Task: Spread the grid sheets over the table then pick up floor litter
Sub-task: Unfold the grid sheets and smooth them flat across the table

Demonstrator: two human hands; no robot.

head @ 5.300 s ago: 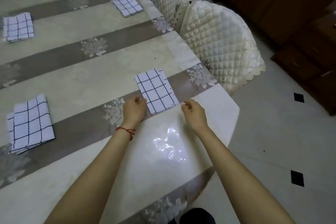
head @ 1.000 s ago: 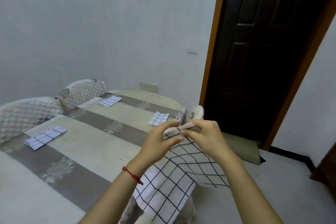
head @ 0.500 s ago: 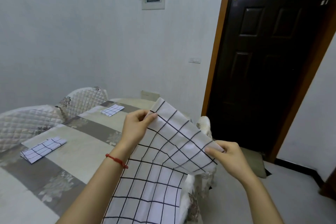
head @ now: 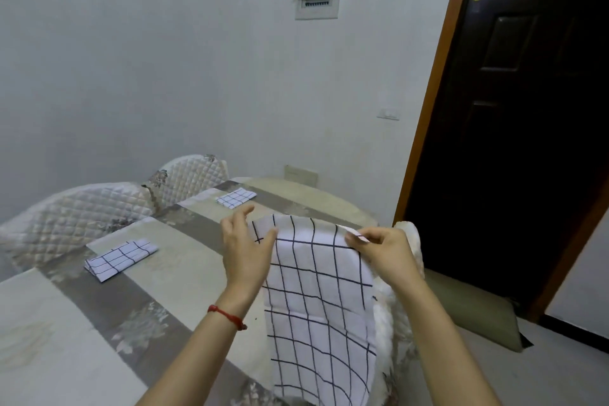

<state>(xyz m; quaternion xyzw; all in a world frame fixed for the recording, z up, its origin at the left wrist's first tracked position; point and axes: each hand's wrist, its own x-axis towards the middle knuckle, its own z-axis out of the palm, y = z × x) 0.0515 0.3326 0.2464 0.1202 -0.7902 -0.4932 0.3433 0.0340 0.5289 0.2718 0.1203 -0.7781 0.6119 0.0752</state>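
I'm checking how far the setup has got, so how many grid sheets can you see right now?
3. One unfolded grid sheet hangs from both hands at the table's near right edge; one folded grid sheet lies mid-table on the left; one far folded sheet. Others may be hidden.

A home dining room: cloth-covered table [head: 171, 273], 2 quilted chairs [head: 75, 221], dark wooden door [head: 527, 142].
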